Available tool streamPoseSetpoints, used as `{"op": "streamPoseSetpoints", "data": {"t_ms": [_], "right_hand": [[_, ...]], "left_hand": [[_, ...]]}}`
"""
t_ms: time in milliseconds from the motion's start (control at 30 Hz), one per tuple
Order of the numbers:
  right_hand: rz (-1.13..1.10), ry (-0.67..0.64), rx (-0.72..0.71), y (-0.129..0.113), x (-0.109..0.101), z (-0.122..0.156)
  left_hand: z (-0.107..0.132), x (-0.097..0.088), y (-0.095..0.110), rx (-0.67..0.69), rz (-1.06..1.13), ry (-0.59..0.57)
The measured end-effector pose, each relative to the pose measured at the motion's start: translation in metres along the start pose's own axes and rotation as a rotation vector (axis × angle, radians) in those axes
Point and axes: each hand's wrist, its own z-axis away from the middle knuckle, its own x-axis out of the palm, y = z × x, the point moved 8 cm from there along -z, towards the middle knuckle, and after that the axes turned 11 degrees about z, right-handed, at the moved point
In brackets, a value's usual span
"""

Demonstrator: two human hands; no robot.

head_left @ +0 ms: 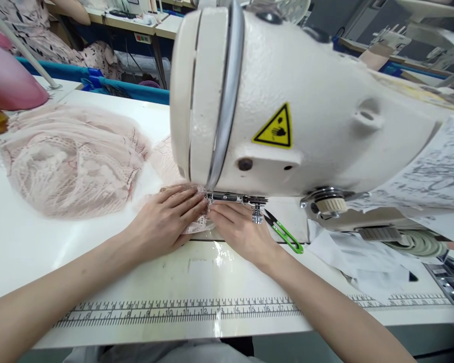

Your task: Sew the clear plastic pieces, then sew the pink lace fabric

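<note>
Lace fabric (201, 226) beneath left hand (162, 220), flat, fingers extended; right hand (242, 230) palm-down, angled inward, grip unclear.

Near: white worktable (18, 247), printed ruler (181, 312) along its near edge, light glinting off top. Far left: pale-topped bench (126, 21), dark leg (158, 60), blue cloth (144, 91) nearer.

Sewing machine (306, 111) sits upper centre to right, on counter (144, 275). Fabric heap (75, 166) lies mid-left. Left hand (166, 217) is at centre on fabric (203, 226), right hand (242, 229) just right of it. Snips (287, 236) lie right of right hand, paper (363, 262) lower right, ruler strip (174, 312) along the bottom.
</note>
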Motion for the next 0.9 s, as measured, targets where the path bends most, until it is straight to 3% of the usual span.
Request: {"op": "streamPoseSetpoints", "data": {"t_ms": [167, 467, 733, 900], "right_hand": [[0.106, 0.046, 0.044, 0.004, -0.008, 0.000], [0.269, -0.028, 0.139, 0.008, -0.004, 0.003], [0.141, -0.005, -0.027, 0.001, -0.001, -0.002], [0.122, 0.004, -0.032, -0.005, 0.000, -0.002]], "left_hand": [[0.000, -0.002, 0.002, -0.018, 0.007, 0.020], [-0.006, -0.001, 0.001, -0.015, -0.053, 0.014], [0.004, 0.000, 0.004, 0.074, 0.084, 0.013], [0.007, -0.001, -0.004, 0.101, 0.135, -0.026]]}}
